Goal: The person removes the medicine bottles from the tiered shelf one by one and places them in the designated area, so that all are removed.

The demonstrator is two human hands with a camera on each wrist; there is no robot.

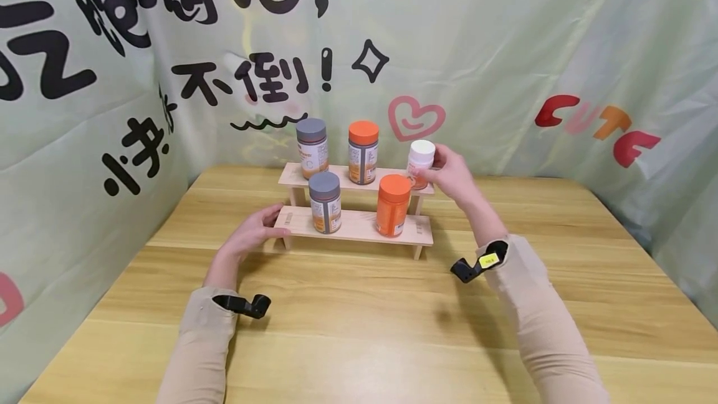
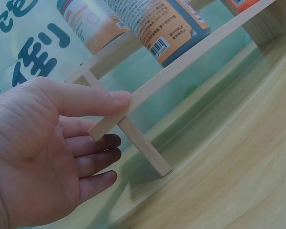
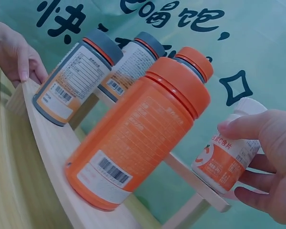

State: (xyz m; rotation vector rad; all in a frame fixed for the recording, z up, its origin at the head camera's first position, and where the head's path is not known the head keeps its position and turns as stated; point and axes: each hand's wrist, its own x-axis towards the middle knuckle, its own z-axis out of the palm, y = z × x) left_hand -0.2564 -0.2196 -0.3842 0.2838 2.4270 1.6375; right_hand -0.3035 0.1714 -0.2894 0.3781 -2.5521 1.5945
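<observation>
A two-step wooden display rack (image 1: pixel 359 224) stands on the table. At its left end my left hand (image 1: pixel 253 229) pinches the lower board (image 2: pixel 148 86), thumb above and fingers beneath. My right hand (image 1: pixel 455 176) holds a small white-capped bottle (image 3: pixel 229 152) with an orange-and-white label, its base at the right end of the upper step. Beside it on that step are an orange-capped jar (image 1: pixel 363 153) and a grey-capped jar (image 1: pixel 312 148). On the lower step sit another grey-capped jar (image 1: pixel 325 203) and an all-orange jar (image 1: pixel 394 206).
The wood-grain table (image 1: pixel 359 329) reaches out on both sides of the rack and in front of it. Behind hangs a pale green cloth (image 1: pixel 493 80) with black lettering and a pink heart. Each sleeve carries a black wrist camera (image 1: pixel 247 305).
</observation>
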